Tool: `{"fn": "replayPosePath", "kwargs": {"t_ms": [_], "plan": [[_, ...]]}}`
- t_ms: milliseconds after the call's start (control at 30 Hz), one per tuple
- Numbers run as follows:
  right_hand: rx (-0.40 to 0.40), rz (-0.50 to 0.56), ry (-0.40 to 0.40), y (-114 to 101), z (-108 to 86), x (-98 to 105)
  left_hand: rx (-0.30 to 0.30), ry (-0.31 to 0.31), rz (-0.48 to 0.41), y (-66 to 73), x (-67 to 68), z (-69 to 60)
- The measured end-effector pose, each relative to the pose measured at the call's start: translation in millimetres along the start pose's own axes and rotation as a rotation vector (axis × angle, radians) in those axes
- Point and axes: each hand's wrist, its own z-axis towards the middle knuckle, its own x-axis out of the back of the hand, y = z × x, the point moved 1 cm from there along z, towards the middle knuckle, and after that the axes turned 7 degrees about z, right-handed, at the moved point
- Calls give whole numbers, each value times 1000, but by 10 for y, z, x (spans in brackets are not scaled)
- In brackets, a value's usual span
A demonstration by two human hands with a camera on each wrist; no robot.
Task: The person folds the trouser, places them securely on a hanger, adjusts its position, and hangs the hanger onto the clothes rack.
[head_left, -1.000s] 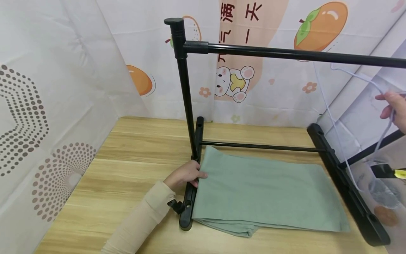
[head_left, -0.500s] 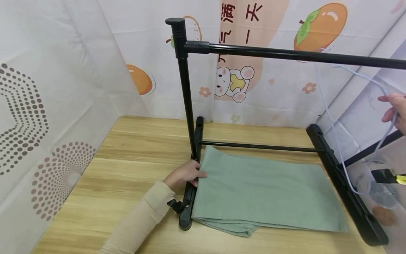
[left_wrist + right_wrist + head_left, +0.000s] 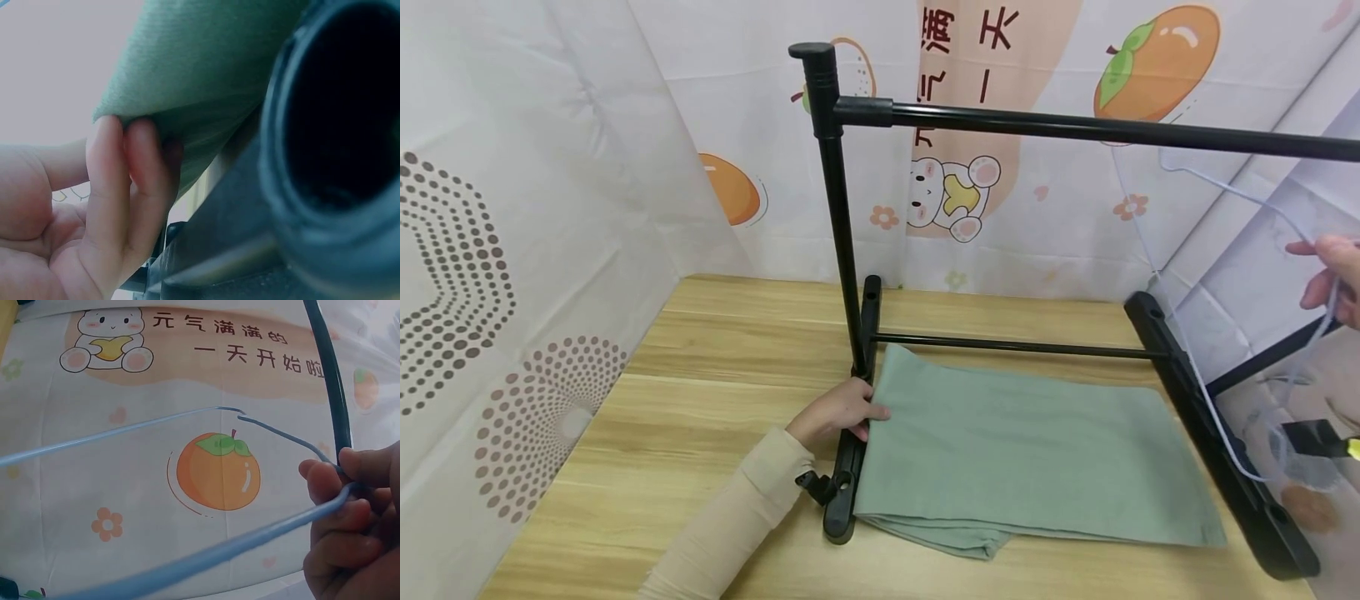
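A folded green cloth garment (image 3: 1037, 454) lies flat between the feet of a black rack. My left hand (image 3: 841, 408) pinches its left edge, thumb on top, with the wrist crossing the rack's left foot (image 3: 844, 500). In the left wrist view the left fingers (image 3: 107, 169) bend up against the underside of the green cloth (image 3: 200, 62). At the right edge of the head view my right hand (image 3: 1336, 271) grips a light blue hanger (image 3: 237, 544) near its hook end. The hanger is held in the air behind the rack's top bar (image 3: 1075, 127), its frame slanting down.
A lower crossbar (image 3: 1015, 344) joins the left foot to the right foot (image 3: 1225, 450), behind the cloth. A black and yellow object (image 3: 1317, 437) sits past the right foot. Printed curtains (image 3: 775, 250) bound the wooden table (image 3: 715, 367).
My right hand has lowered slightly, and the hanger's far end has swung left. My left hand and the green cloth have stayed still.
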Motion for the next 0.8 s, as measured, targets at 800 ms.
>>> {"fn": "replayPosePath", "kwargs": {"t_ms": [800], "plan": [[-4, 34, 66, -181, -462, -549, -2, 9, -5, 14, 5, -12]]}}
